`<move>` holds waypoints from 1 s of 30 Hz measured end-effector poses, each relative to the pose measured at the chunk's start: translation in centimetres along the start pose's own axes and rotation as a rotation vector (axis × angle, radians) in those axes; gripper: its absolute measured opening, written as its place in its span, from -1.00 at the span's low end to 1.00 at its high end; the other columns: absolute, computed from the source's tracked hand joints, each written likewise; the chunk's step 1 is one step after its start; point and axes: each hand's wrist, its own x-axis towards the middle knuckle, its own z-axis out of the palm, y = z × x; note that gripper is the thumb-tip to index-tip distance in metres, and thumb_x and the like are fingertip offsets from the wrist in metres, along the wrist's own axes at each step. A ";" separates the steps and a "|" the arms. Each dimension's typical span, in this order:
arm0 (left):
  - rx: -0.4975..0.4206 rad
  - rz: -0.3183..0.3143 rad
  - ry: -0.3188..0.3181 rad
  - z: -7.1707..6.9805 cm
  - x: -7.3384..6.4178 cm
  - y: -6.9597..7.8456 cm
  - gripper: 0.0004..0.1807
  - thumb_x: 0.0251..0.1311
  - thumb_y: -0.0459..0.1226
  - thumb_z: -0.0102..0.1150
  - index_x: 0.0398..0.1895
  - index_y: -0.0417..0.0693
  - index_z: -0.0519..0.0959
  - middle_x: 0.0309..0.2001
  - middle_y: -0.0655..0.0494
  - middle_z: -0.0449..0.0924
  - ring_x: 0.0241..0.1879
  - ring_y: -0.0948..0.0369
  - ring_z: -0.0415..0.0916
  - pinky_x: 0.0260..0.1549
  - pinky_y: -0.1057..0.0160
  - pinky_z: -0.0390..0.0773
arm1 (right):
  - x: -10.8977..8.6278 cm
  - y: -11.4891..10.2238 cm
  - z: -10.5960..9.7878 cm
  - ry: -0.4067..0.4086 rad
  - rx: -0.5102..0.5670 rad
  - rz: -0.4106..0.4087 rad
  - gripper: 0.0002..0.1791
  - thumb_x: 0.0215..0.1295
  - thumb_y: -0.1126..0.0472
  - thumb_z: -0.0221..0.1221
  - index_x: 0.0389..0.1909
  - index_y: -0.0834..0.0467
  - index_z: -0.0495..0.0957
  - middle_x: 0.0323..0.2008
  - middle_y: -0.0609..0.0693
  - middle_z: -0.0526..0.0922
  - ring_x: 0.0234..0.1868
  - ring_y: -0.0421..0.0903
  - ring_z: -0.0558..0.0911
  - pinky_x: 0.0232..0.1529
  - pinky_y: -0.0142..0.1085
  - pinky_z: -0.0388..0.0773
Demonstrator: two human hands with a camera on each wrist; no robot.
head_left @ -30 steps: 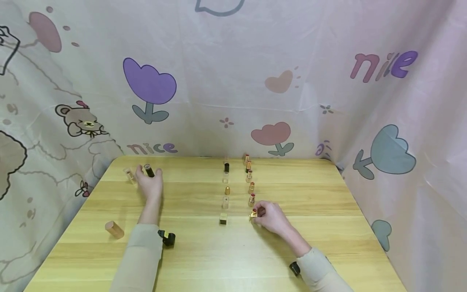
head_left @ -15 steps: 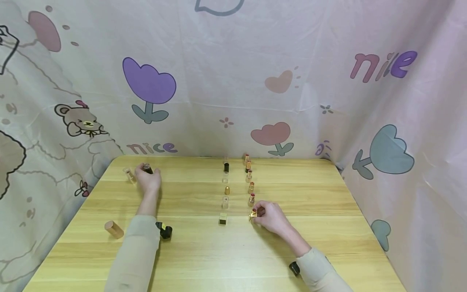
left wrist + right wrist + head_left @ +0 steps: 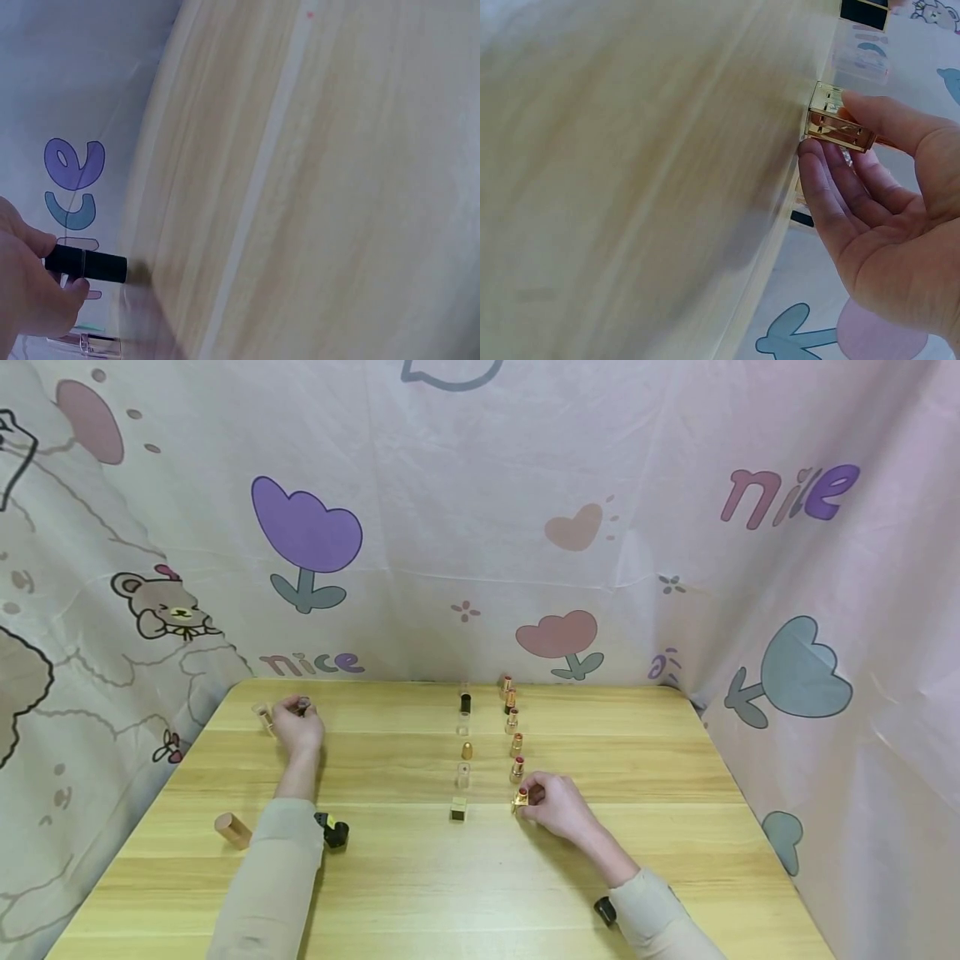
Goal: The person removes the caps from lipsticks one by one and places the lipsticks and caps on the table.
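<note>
At the far left of the table, my left hand [image 3: 298,727] grips a black lipstick tube [image 3: 86,264] between thumb and fingers; the head view shows just its top. A clear-and-gold lipstick [image 3: 264,718] stands right beside that hand. My right hand [image 3: 558,806] pinches an uncapped gold lipstick [image 3: 521,798] with a red tip, at the near end of a row of uncapped lipsticks [image 3: 517,745]. In the right wrist view the square gold base [image 3: 840,124] sits between thumb and fingertips, low by the table surface.
A row of caps runs left of the lipsticks, among them a square gold-and-black cap [image 3: 458,810], a clear cap [image 3: 463,775] and a black one [image 3: 466,703]. A rose-gold tube [image 3: 233,831] stands at the left front. Printed cloth [image 3: 450,527] hangs behind the wooden table [image 3: 480,893].
My left hand has shifted slightly left and its fingers have closed round the black lipstick tube. The right hand stays in place with the gold lipstick.
</note>
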 end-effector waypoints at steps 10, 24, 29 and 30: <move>-0.081 -0.042 0.001 0.0 -0.6 -0.2 -0.66 0.44 -0.56 0.01 0.19 -0.16 0.37 -0.07 0.25 0.42 -0.04 0.38 0.43 0.22 0.41 0.61 | 0.0 0.1 0.1 0.005 -0.005 0.000 -0.70 0.07 0.37 0.53 -0.20 0.19 0.67 -0.34 -0.07 0.75 -0.31 -0.20 0.68 -0.28 -0.42 0.71; -0.097 -0.040 -0.020 0.1 -3.2 0.2 -0.55 0.52 -0.48 0.04 0.40 -0.30 0.28 0.05 0.19 0.42 0.24 0.13 0.49 0.32 0.34 0.59 | -0.2 0.1 0.0 0.057 0.012 0.032 -0.55 0.04 0.23 0.59 -0.04 0.19 0.67 -0.24 -0.05 0.76 -0.24 -0.17 0.69 -0.12 -0.29 0.76; -0.139 -0.058 -0.019 0.1 -4.2 0.6 -0.53 0.51 -0.48 0.05 0.42 -0.26 0.29 0.08 0.20 0.43 0.30 0.11 0.48 0.31 0.37 0.59 | -0.3 -0.4 -0.1 0.096 0.002 0.046 -0.39 -0.05 0.08 0.65 0.04 0.14 0.66 -0.12 -0.04 0.76 -0.14 -0.11 0.70 -0.02 -0.15 0.76; -0.146 -0.057 -0.018 0.1 -4.4 0.7 -0.53 0.50 -0.48 0.06 0.42 -0.26 0.29 0.07 0.20 0.42 0.29 0.11 0.49 0.31 0.37 0.59 | -0.4 -0.5 -0.1 0.108 0.004 0.045 -0.36 -0.06 0.06 0.66 0.06 0.14 0.65 -0.08 -0.03 0.76 -0.10 -0.09 0.70 0.02 -0.12 0.76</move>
